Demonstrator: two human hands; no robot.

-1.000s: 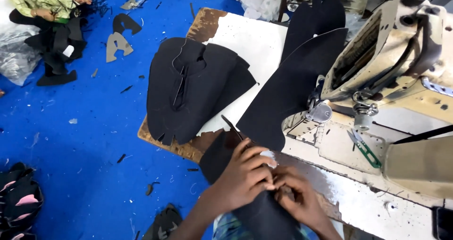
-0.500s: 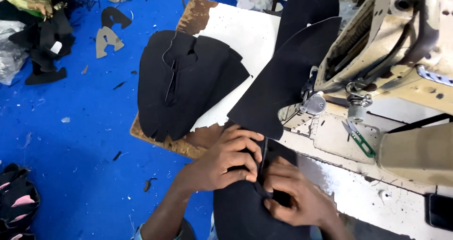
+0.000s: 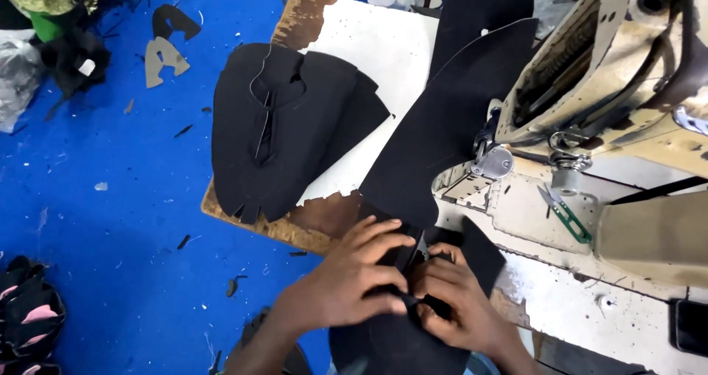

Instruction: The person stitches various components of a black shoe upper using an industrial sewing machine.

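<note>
Black fabric piece [image 3: 413, 323] pinched at the near edge of the surface [image 3: 383, 43], in front of the sewing machine [image 3: 605, 109]. Left hand [image 3: 354, 279] and right hand [image 3: 457, 301] both closed on it; since a second ago they shifted slightly toward the machine, regripping. Black cut-piece stack [image 3: 287, 124] left of machine.

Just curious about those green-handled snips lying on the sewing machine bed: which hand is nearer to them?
Right. The right hand lies below-left of the green-handled snips; the left hand sits farther left, both pressing the black piece.
</note>
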